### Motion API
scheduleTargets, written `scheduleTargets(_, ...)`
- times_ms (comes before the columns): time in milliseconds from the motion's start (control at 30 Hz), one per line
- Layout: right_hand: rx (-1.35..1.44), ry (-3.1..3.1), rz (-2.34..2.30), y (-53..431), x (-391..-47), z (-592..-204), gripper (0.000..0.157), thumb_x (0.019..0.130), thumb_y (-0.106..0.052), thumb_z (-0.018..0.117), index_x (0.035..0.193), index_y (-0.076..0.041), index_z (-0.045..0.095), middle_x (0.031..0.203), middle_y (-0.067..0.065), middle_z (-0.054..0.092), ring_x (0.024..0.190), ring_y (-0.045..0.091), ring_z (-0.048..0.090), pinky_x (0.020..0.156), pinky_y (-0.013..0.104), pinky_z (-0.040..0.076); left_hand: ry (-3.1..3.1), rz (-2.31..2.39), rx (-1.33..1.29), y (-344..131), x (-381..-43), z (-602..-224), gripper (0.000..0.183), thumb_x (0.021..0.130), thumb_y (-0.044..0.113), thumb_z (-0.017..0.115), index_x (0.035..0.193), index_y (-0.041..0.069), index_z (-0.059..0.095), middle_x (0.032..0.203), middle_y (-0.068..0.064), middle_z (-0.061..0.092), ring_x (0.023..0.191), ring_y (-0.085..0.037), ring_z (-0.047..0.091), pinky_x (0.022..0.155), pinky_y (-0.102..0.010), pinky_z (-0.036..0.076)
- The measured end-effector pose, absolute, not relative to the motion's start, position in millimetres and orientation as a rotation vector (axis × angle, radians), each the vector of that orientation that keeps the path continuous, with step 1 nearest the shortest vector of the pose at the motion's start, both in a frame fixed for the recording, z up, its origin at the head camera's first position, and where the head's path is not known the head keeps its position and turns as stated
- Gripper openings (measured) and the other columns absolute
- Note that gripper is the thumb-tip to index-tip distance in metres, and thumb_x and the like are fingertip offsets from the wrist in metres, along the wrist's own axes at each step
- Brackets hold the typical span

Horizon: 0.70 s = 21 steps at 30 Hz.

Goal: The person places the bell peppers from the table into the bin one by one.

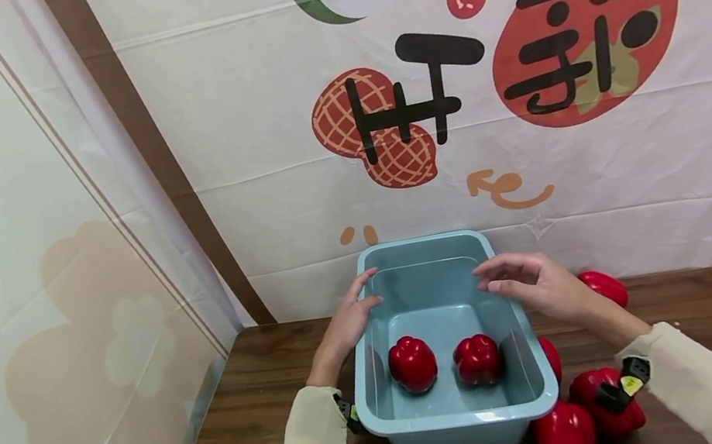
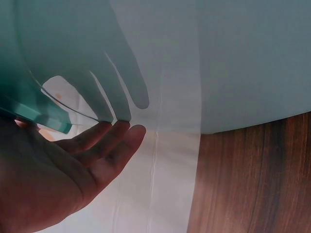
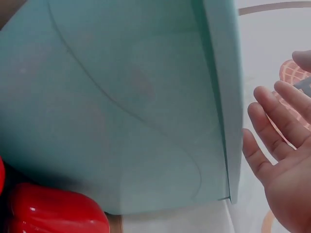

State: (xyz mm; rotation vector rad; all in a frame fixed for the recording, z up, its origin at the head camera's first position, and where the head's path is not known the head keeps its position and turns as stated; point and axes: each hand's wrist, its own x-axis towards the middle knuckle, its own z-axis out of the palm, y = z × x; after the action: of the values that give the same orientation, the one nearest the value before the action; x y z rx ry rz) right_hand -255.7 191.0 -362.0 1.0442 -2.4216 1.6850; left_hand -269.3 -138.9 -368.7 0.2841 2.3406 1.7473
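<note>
A light blue plastic tub stands on the wooden table, and two red bell peppers, one on the left and one on the right, lie on its floor. My left hand is at the tub's left rim; in the left wrist view its loosely extended fingers come right up to the outer wall. Over the right rim is my right hand, palm facing the tub, its fingers spread and holding nothing.
Several more red bell peppers lie outside the tub on its right, among them one near the front and one farther back. Wooden table extends on both sides. A printed white cloth hangs close behind the tub.
</note>
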Motion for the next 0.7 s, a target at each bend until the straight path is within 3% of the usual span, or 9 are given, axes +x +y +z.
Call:
scheduleTargets(167,1.015,-2.405,1.709,200,-253,-362,0.031,0.098,-0.007,0.056,0.128,0.001,0.060,0.112,0.009,0.071,0.102,0.017,0.067,0.086,0.030,0.056,2.340,1.753,0.295,-139,-269,-369,0.057,0.101,0.017,0.042,0.156,0.014,0.028,0.161,-0.022,0.021,0.130,-0.043,0.041,0.103,-0.062,0.040)
scheduleTargets(433,0.982,-2.397,1.704,214,-247,-366,0.031,0.098,-0.006,0.055,0.127,0.006,0.058,0.111,0.024,0.067,0.101,0.024,0.068,0.086,0.026,0.055,2.337,1.739,0.305,-140,-270,-369,0.057,0.101,0.017,0.041,0.156,0.014,0.027,0.161,-0.021,0.020,0.131,-0.043,0.041,0.103,-0.060,0.041)
scheduleTargets(700,1.004,-2.377,1.681,226,-245,-372,0.029,0.097,-0.002,0.055,0.125,0.002,0.061,0.109,0.018,0.070,0.098,0.021,0.069,0.086,0.025,0.054,2.341,1.734,0.285,-139,-270,-367,0.057,0.101,0.017,0.042,0.156,0.014,0.027,0.161,-0.022,0.020,0.132,-0.045,0.040,0.104,-0.061,0.040)
